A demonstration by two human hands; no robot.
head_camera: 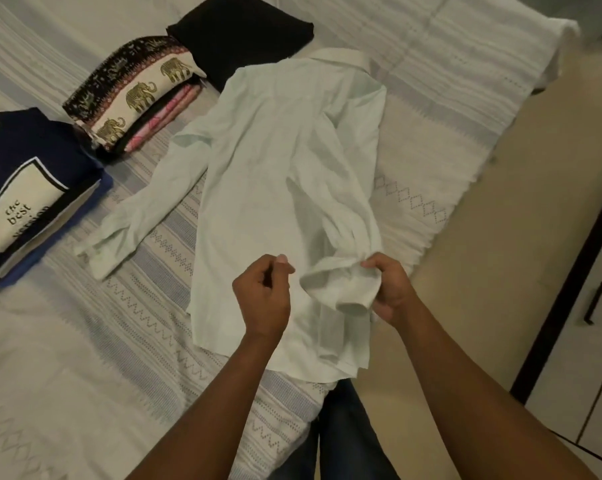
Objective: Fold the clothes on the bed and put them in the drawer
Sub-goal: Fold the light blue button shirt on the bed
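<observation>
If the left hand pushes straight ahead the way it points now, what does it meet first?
The white shirt: the left hand points forward over the shirt's body, so it would likely land on that cloth before the black folded garment beyond. Its height above the shirt is unclear.

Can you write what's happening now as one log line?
step: folding white shirt on bed | right hand: grips sleeve cuff | left hand: curled, empty

Navy folded garment [33,143]: cut by left edge, lettering partly unreadable; drawer front [576,358]: cut by right edge.
</observation>
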